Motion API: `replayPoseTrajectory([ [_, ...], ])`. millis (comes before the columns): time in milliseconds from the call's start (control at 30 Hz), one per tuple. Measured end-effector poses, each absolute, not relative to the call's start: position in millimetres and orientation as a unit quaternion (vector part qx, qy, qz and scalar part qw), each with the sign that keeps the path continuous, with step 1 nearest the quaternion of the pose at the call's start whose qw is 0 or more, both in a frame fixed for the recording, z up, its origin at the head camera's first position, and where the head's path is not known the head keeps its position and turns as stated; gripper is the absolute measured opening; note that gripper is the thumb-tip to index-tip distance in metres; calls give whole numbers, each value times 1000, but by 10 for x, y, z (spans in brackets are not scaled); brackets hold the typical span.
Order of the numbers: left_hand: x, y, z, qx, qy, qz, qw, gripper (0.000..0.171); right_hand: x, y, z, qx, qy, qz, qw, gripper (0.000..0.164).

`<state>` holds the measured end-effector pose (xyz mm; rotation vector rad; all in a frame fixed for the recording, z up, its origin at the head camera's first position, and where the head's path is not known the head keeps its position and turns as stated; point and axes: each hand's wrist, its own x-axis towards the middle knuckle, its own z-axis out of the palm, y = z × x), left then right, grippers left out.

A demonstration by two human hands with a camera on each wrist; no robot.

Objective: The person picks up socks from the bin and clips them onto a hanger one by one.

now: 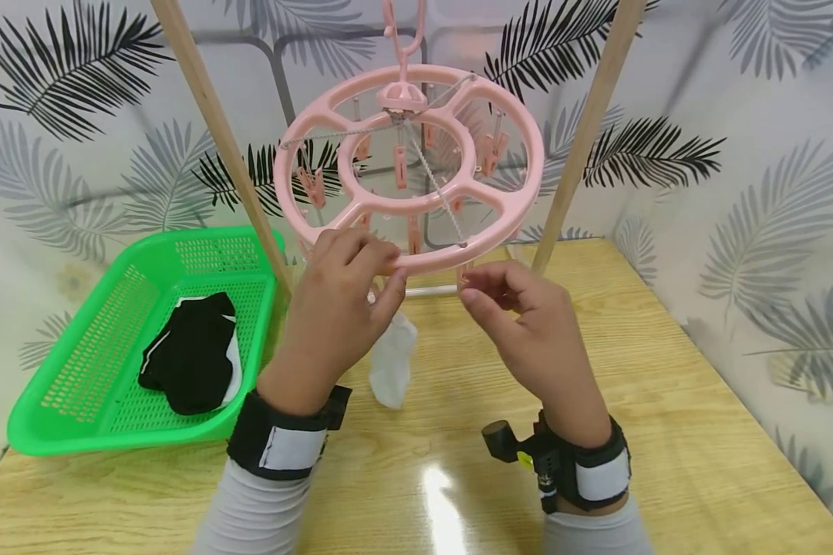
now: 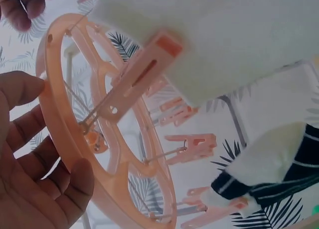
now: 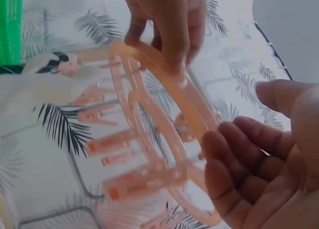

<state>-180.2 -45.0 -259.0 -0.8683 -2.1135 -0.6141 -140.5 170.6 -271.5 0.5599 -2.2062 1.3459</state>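
A pink round clip hanger [image 1: 416, 262] hangs in front of me, with several pegs, one of them a pink peg [image 2: 142, 74], below its rings. My left hand [image 1: 336, 308] grips the near rim, left of centre, fingers over the ring and thumb against it. A white sock [image 1: 392, 362] hangs below that hand. In the left wrist view, a dark-and-white sock [image 2: 279, 164] hangs from another peg. My right hand [image 1: 537, 331] is at the near right of the rim, beside a peg, fingers loosely bent and thumb apart, holding nothing.
A green basket [image 1: 48, 393] stands on the left of the wooden table [image 1: 666, 432], with black-and-white cloth items [image 1: 194, 354] inside. Wooden poles [image 1: 590, 131] rise on both sides of the hanger. Leaf-patterned cloth [image 1: 757, 231] covers the background.
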Motion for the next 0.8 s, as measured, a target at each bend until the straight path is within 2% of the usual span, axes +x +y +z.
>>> replayPoseTrajectory([
  [133,-1817,-518,-2579,-345,-828,-232,376,12,-1443,1800,-2734,158,-777,534,294,16],
  [233,-1824,-557,-2580,-347,-827,-231,377,12,-1507,1838,-2771,126,-778,544,288,20],
  [400,-1851,-604,-2580,-354,-817,-247,381,13,-1655,1854,-2862,137,-800,543,217,28],
  [600,-1898,-653,-2580,-373,-803,-273,376,14,-1774,1827,-2954,205,-715,658,116,34],
  [700,-1916,-676,-2589,-378,-799,-278,375,14,-1783,1783,-2978,220,-678,697,82,32],
  [800,-1933,-703,-2604,-381,-796,-280,378,16,-1776,1702,-2986,231,-677,695,71,25],
])
